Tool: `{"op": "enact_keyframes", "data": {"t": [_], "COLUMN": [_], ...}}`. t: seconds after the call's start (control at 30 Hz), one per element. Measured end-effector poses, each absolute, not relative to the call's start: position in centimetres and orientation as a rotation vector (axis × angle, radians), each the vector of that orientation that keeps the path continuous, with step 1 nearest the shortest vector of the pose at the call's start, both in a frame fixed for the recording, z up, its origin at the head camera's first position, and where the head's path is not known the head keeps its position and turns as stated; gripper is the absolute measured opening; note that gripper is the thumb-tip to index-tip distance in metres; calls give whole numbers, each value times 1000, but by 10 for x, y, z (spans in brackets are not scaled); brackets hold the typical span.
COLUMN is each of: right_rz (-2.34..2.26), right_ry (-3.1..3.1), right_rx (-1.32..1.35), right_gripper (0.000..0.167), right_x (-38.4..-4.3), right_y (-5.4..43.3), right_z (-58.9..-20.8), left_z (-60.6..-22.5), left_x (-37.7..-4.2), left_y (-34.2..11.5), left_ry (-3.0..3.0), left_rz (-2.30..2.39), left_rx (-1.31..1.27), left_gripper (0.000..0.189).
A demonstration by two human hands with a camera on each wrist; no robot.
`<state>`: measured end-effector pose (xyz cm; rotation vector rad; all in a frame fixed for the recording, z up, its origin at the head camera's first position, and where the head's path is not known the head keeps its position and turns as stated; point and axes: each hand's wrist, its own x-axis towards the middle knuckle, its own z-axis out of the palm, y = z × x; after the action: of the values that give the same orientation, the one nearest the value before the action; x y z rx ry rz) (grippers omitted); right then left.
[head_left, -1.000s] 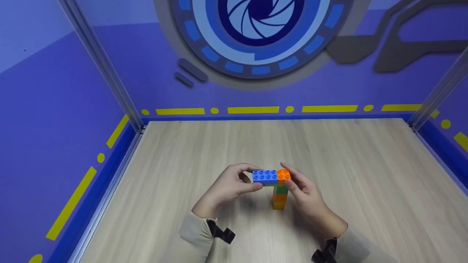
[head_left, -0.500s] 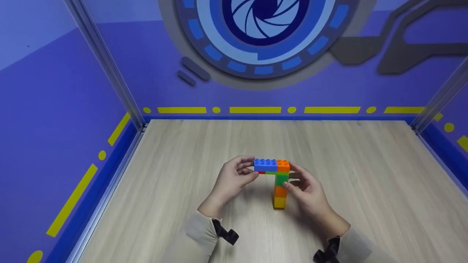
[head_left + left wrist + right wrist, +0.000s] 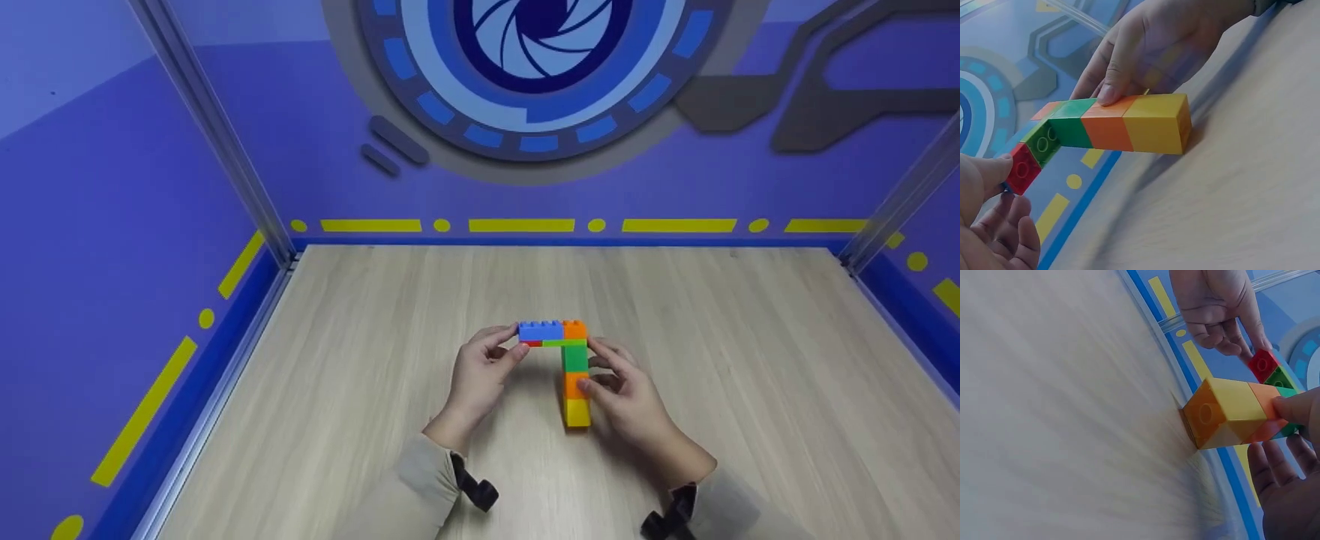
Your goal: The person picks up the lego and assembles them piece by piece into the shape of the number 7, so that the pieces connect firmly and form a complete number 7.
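Observation:
Joined toy building bricks form one upside-down L in the head view. Its top bar has a blue brick (image 3: 541, 331) and an orange brick, over thin-looking red and light green bricks (image 3: 553, 343). Below the bar's right end, a column runs from a green brick (image 3: 575, 358) through an orange one to a yellow brick (image 3: 577, 413). My left hand (image 3: 477, 375) pinches the bar's left end, thumb by the red brick (image 3: 1023, 169). With thumb and fingers, my right hand (image 3: 634, 394) grips the column around the lower orange brick (image 3: 1107, 122). The yellow brick's hollow underside (image 3: 1205, 414) shows in the right wrist view.
A wooden tabletop (image 3: 390, 315) lies beneath the hands. Blue printed panels (image 3: 247, 135) with yellow marks stand at the back and both sides, joined by metal corner posts. Black straps with small camera mounts (image 3: 480, 491) are on both wrists.
The brick piece has tilted so its studs show less and its front faces more. My right thumb has moved from the top orange brick down the column; my left hand stays at the bar's end.

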<state>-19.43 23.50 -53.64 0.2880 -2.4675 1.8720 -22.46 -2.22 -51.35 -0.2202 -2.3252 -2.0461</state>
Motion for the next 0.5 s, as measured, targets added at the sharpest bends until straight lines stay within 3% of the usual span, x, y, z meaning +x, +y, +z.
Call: {"op": "enact_keyframes", "data": {"t": [0.5], "right_rz": [1880], "right_ry": [-2407], "right_rx": [287], "right_gripper": [69], "right_x": [-195], "right_y": [232], "right_z": [-540], "left_z": [-523], "left_x": [-229], "left_y": [-24], "left_ry": [-2327], "left_rz": [-1978], "left_rx": [-293], "left_gripper": [36]}}
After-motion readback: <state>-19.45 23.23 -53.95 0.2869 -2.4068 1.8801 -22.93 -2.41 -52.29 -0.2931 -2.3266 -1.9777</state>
